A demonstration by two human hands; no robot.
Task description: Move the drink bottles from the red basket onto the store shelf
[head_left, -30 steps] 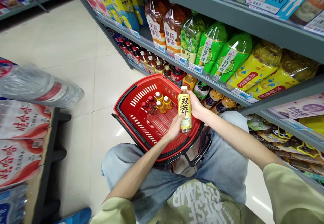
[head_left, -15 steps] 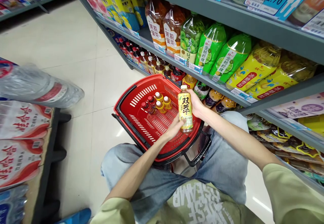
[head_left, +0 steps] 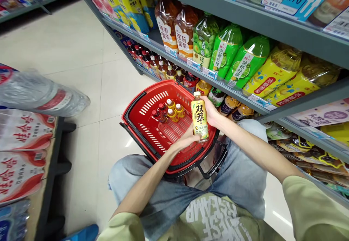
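A yellow-labelled drink bottle (head_left: 200,119) with a white cap is held upright between both hands, over the near right part of a red shopping basket (head_left: 147,124). My left hand (head_left: 189,136) grips its lower left side, the thumb showing near the base. From the right, my right hand (head_left: 210,113) closes round the upper side; its fingers are mostly hidden behind the bottle. Inside the basket stand several small yellow bottles (head_left: 172,115) with white caps and several small dark red ones (head_left: 158,115). The basket's black handle (head_left: 214,166) lies toward my knees.
Shelves (head_left: 231,1) of drinks rise on the right, with large green bottles (head_left: 226,50) and small bottles at the bottom. On the left, wrapped water packs (head_left: 24,132) stand on a dark pallet (head_left: 51,175). Tiled floor (head_left: 89,106) lies between. My knees flank the basket's near side.
My left thumb has shifted slightly lower on the bottle, and the label is a little more uncovered. The bottle stays in both hands; the basket has not visibly moved.
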